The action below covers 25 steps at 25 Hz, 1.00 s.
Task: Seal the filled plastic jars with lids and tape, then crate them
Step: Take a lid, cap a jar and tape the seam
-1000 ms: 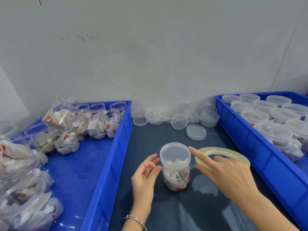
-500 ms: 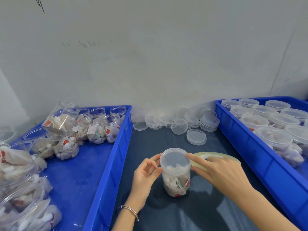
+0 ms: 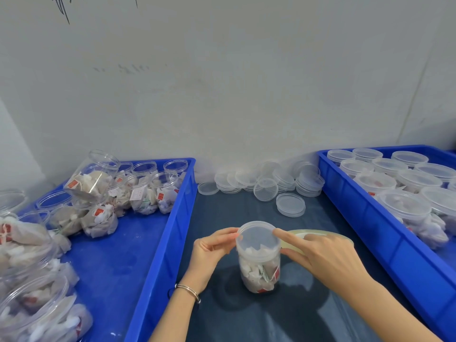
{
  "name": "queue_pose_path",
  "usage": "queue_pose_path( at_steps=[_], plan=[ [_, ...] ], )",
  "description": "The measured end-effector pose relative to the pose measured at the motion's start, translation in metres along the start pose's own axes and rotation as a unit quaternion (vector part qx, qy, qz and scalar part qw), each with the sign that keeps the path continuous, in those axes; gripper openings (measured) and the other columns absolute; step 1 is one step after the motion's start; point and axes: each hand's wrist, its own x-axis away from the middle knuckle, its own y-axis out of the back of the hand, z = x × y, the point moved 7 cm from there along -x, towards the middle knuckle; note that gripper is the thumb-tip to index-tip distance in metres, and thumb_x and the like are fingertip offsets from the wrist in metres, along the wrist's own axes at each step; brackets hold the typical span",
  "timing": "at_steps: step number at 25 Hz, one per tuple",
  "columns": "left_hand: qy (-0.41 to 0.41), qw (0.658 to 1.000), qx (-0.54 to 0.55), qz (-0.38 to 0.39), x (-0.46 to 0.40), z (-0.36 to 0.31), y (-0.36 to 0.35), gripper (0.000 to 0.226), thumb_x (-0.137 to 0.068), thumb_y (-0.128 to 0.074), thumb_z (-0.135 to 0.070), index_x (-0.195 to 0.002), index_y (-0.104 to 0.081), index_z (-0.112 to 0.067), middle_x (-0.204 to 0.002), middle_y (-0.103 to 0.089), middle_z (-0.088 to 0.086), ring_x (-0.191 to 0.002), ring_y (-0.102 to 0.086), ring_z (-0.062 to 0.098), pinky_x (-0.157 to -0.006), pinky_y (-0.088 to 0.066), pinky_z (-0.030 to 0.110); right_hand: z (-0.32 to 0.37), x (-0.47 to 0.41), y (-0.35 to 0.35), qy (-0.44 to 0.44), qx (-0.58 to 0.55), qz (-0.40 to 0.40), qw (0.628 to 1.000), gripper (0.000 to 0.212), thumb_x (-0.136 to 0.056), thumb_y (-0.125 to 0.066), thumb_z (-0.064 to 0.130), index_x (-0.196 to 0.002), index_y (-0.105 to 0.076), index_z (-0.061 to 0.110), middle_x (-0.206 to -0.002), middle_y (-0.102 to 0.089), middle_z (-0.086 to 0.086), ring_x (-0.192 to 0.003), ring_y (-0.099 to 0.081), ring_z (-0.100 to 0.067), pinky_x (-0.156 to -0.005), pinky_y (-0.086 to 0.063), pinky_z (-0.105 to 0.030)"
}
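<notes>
Stood upright on the dark bench [image 3: 246,322]: clear plastic jar of white sachets [image 3: 258,267], lidded, left hand [image 3: 209,253] and right hand [image 3: 323,255] fingers pinching its rim. Yellowish tape roll [image 3: 318,234] just behind. Sealed jars filling right blue crate [image 3: 385,233]; open ones waiting in left blue crate [image 3: 158,243].

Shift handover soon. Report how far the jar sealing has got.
Done: the right crate holds many lidded jars.

In hand: one filled jar stands on the mat with its lid on, left hand and right hand at the rim, tape roll behind it.

Left: the left crate still holds many open jars; spare lids wait by the wall.
</notes>
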Motion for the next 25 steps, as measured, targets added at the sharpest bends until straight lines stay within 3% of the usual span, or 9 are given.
queue_pose_path(
  at_steps=[2, 5, 7, 9, 12, 14, 16, 18, 25],
  plan=[
    [-0.006, 1.000, -0.029, -0.010, -0.001, -0.006, 0.004, 0.032, -0.086, -0.055, 0.016, -0.097, -0.074, -0.007, -0.102, -0.074, -0.006, -0.096, -0.066, 0.011, -0.073, -0.051, 0.019, -0.001, 0.001, 0.001, 0.000, 0.000, 0.004, 1.000, 0.032, -0.075, -0.069, 0.054, -0.104, -0.070, 0.041, -0.048, -0.058, 0.011, -0.034, -0.051, -0.011, -0.043, -0.002, -0.014],
    [-0.003, 0.998, -0.052, 0.045, 0.009, -0.011, -0.013, 0.024, -0.085, -0.065, -0.003, -0.108, -0.069, -0.010, -0.123, -0.064, -0.003, -0.118, -0.058, 0.013, -0.095, -0.049, 0.028, -0.003, -0.002, 0.004, -0.008, 0.005, -0.018, 1.000, 0.032, -0.087, -0.047, 0.062, -0.111, -0.063, 0.049, -0.051, -0.058, 0.013, -0.037, -0.052, -0.011, -0.042, -0.005, -0.016],
    [-0.022, 0.989, -0.131, 0.069, 0.021, -0.011, -0.042, 0.055, -0.066, -0.079, -0.029, -0.117, -0.058, -0.021, -0.132, -0.051, -0.007, -0.124, -0.047, 0.000, -0.099, -0.040, 0.016, 0.001, -0.003, -0.004, 0.003, 0.047, -0.008, 0.999, 0.041, -0.091, -0.019, 0.068, -0.131, -0.028, 0.061, -0.070, -0.062, 0.011, -0.056, -0.057, -0.009, -0.040, -0.015, -0.022],
    [-0.042, 0.982, -0.179, -0.036, 0.025, -0.013, -0.055, 0.069, -0.051, -0.087, -0.038, -0.109, -0.051, -0.026, -0.122, -0.050, -0.009, -0.115, -0.046, -0.007, -0.092, -0.036, 0.006, -0.001, 0.002, -0.019, -0.019, 0.009, 0.046, 0.999, 0.055, -0.089, -0.008, 0.070, -0.140, 0.000, 0.054, -0.084, -0.061, 0.011, -0.070, -0.058, -0.008, -0.045, -0.025, -0.023],
    [-0.087, 0.969, -0.211, -0.099, 0.021, -0.020, -0.054, 0.061, -0.053, -0.092, -0.027, -0.099, -0.052, -0.023, -0.114, -0.052, -0.008, -0.110, -0.050, -0.004, -0.090, -0.038, 0.009, -0.021, 0.008, -0.020, -0.058, -0.048, 0.072, 0.995, 0.069, -0.085, -0.015, 0.073, -0.143, -0.016, 0.037, -0.070, -0.056, 0.014, -0.068, -0.054, -0.006, -0.073, -0.037, -0.024],
    [-0.071, 0.972, -0.214, -0.070, 0.015, -0.018, -0.049, 0.060, -0.053, -0.093, -0.023, -0.097, -0.053, -0.023, -0.115, -0.052, -0.007, -0.111, -0.051, -0.002, -0.092, -0.040, 0.013, -0.036, 0.013, -0.021, -0.057, -0.083, 0.134, 0.986, 0.059, -0.080, -0.015, 0.072, -0.118, -0.043, 0.035, -0.071, -0.052, 0.016, -0.068, -0.049, -0.003, -0.090, -0.031, -0.026],
    [-0.057, 0.975, -0.212, -0.043, 0.012, -0.017, -0.046, 0.060, -0.052, -0.094, -0.021, -0.096, -0.053, -0.024, -0.117, -0.052, -0.008, -0.111, -0.052, -0.001, -0.092, -0.041, 0.013, -0.046, 0.016, -0.018, -0.040, -0.089, 0.184, 0.978, 0.051, -0.079, -0.018, 0.069, -0.090, -0.051, 0.032, -0.082, -0.054, 0.015, -0.075, -0.049, -0.002, -0.100, -0.027, -0.028],
    [-0.052, 0.976, -0.209, -0.034, 0.010, -0.018, -0.046, 0.060, -0.052, -0.094, -0.018, -0.095, -0.054, -0.024, -0.118, -0.053, -0.007, -0.108, -0.053, -0.004, -0.091, -0.040, 0.011, -0.060, 0.017, -0.012, -0.040, -0.080, 0.208, 0.974, 0.048, -0.083, -0.021, 0.066, -0.082, -0.051, 0.028, -0.084, -0.054, 0.013, -0.078, -0.050, -0.002, -0.099, -0.027, -0.027],
    [-0.039, 0.981, -0.188, -0.011, 0.006, -0.015, -0.042, 0.059, -0.053, -0.093, -0.012, -0.097, -0.055, -0.018, -0.121, -0.056, -0.007, -0.112, -0.054, 0.000, -0.094, -0.044, 0.018, -0.100, 0.019, 0.001, -0.099, 0.035, 0.231, 0.967, 0.035, -0.090, -0.027, 0.058, -0.075, -0.039, 0.028, -0.085, -0.043, 0.013, -0.079, -0.044, -0.003, -0.070, -0.037, -0.027]
  ],
)
